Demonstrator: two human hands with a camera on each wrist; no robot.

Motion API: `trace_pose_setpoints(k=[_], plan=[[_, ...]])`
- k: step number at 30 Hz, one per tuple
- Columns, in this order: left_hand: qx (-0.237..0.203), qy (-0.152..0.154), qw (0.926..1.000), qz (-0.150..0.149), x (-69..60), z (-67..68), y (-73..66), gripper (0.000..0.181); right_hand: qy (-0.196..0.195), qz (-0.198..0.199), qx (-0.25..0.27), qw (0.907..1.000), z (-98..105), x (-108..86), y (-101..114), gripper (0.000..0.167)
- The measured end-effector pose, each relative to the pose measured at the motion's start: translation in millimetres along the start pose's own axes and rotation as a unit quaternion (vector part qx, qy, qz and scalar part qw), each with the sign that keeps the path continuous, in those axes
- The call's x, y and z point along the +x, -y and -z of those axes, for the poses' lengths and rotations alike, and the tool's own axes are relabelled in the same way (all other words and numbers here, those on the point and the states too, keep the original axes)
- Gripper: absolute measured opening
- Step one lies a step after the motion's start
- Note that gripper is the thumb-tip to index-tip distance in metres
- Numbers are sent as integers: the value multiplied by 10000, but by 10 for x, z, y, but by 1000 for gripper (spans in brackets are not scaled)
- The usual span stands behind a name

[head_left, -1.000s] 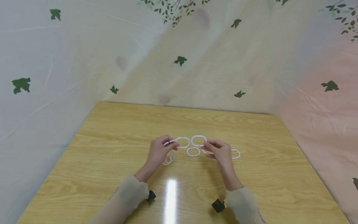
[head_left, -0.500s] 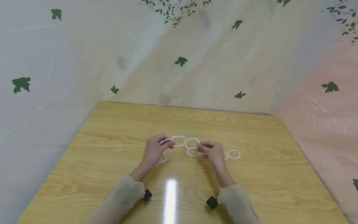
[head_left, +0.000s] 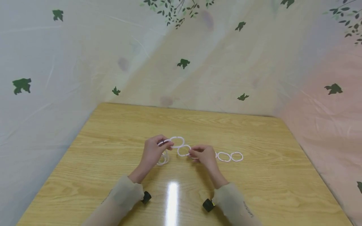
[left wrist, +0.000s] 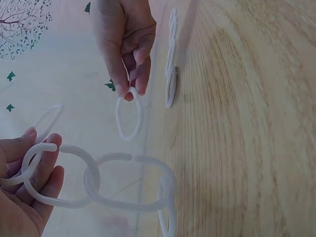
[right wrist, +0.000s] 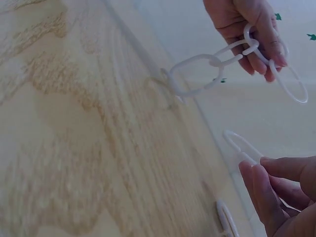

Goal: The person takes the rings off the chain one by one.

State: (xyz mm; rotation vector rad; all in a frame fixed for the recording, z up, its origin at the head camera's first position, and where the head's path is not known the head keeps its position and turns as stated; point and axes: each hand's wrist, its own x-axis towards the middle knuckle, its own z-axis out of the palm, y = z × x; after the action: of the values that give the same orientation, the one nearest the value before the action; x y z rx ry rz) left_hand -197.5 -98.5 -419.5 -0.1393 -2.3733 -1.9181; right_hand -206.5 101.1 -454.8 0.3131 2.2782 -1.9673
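Above the table [head_left: 85,163], gripping chain [left wrist: 97,173] in left hand [head_left: 151,152], 1 link [left wrist: 119,118] in right hand [head_left: 207,157]. Apparently joining; next, hook them together.

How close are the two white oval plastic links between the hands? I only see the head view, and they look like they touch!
Observer: They're apart. Both wrist views show a gap between the outer link by the left hand and the pinched link in the right hand.

Child: Ooh! And the bits dangling under the left hand, are they hooked together?

Observer: Yes. The left wrist view shows the hanging chain with one link looped through the next.

Child: Are those ones closed all the way round?

Observer: No. The left wrist view shows a small opening in the rim of the hanging link nearest the left hand.
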Motion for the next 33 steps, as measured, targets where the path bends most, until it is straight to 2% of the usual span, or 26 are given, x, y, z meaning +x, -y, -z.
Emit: trace_pose_setpoints(k=[11,19,29,33], plan=[[17,-32,9999,166,-3,30,-32,9,38,170,-640,9978,-96,42,-54,13],[199,66,9998,29,-1,29,-24,8,131,192,-1013,9946,-84,22,-78,11],[88,62,9999,28,-8,16,-9,8,119,508,-1302,9901,-53,16,-84,8],[128,62,9999,34,-6,20,-17,7,107,519,-1370,9892,-23,8,-72,8]])
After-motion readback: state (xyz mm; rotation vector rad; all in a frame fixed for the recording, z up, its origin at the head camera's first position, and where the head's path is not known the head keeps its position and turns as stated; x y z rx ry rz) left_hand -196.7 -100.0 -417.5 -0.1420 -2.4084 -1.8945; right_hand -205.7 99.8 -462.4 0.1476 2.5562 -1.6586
